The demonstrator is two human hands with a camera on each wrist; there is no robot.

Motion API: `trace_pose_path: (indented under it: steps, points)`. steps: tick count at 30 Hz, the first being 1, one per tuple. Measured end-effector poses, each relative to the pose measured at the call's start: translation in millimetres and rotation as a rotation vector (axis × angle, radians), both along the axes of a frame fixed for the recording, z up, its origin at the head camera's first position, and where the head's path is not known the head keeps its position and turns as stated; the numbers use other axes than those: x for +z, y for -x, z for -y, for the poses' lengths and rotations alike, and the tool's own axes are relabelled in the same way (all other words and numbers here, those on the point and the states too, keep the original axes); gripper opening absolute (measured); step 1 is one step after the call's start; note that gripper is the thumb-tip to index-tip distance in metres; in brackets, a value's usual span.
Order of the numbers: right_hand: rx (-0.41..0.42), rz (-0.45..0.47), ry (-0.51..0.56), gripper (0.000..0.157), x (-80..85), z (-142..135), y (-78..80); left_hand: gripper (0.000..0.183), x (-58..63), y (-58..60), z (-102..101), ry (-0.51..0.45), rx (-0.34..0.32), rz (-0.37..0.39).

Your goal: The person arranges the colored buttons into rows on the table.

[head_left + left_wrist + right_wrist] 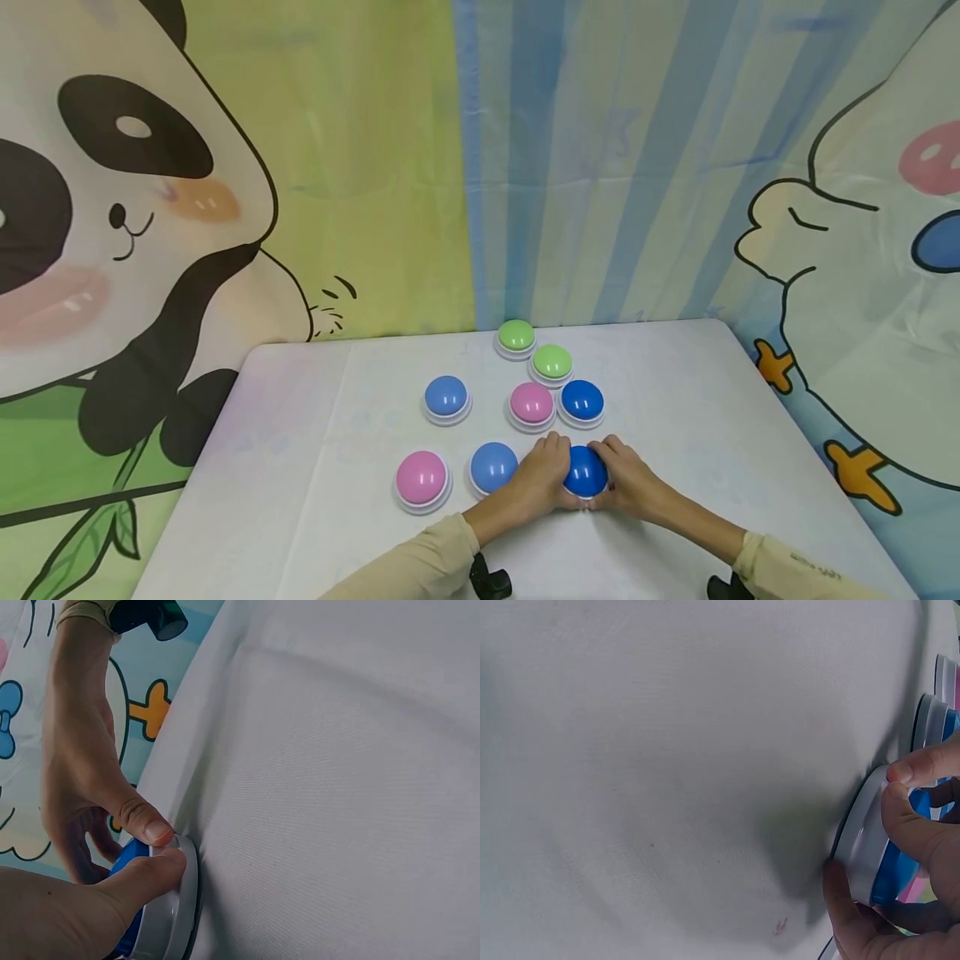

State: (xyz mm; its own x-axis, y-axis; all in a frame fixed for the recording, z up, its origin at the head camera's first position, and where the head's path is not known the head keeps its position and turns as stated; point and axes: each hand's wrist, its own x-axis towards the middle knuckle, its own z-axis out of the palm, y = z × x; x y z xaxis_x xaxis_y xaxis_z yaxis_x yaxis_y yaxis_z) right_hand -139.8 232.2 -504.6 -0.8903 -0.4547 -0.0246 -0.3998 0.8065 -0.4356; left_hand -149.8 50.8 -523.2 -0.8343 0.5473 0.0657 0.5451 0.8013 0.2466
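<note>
A dark blue dome push button [586,472] with a white round base sits near the front of the white table, between both hands. My left hand [546,473] grips it from the left side, and my right hand [628,478] holds it from the right. In the left wrist view both thumbs meet on the white base [161,922] of the button, close over the cloth. The right wrist view shows fingers around the rim and the blue dome [895,874]. A lighter blue button [493,467] stands just left of my left hand, partly hidden by it.
Further left are a pink button [421,477] and a light blue button [446,396]. Beyond the hands stand another pink button [531,402], a dark blue one [582,400] and two green ones [552,362]. A printed curtain [375,167] hangs behind the table [300,467].
</note>
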Motion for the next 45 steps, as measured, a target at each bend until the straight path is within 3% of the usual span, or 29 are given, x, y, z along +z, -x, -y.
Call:
trace_pose_path:
  steps: [5,9,17,22,28,33,39,45]
  points:
    - [0.039,-0.013,-0.022,0.080,2.8,-1.4,1.7,0.081,-1.3,-2.9,-1.6,0.035,-0.004,-0.059]
    - [0.022,0.006,-0.055,0.080,5.9,-0.8,2.3,0.081,0.3,-5.6,-4.8,0.085,-0.001,-0.085]
    - [-0.008,0.019,-0.228,0.090,14.7,4.9,-1.8,0.087,-2.0,-14.3,3.1,0.123,-0.020,-0.206]
    - [0.012,-0.081,-0.284,0.085,21.5,3.4,-6.8,0.088,7.0,-16.7,15.3,0.037,-0.043,-0.257]
    - [0.076,-0.246,-0.249,0.069,29.5,7.5,-6.6,0.082,23.3,-14.3,30.0,-0.051,-0.062,-0.283]
    - [0.135,-0.322,-0.260,0.068,35.0,25.1,3.6,0.077,30.7,-7.2,42.0,-0.083,-0.048,-0.315]
    - [0.231,-0.430,-0.256,0.061,37.2,54.5,26.8,0.075,36.9,2.9,61.5,-0.065,-0.026,-0.321]
    - [0.266,-0.374,-0.210,0.061,40.7,77.1,49.9,0.071,42.1,13.0,95.9,-0.063,0.062,-0.244]
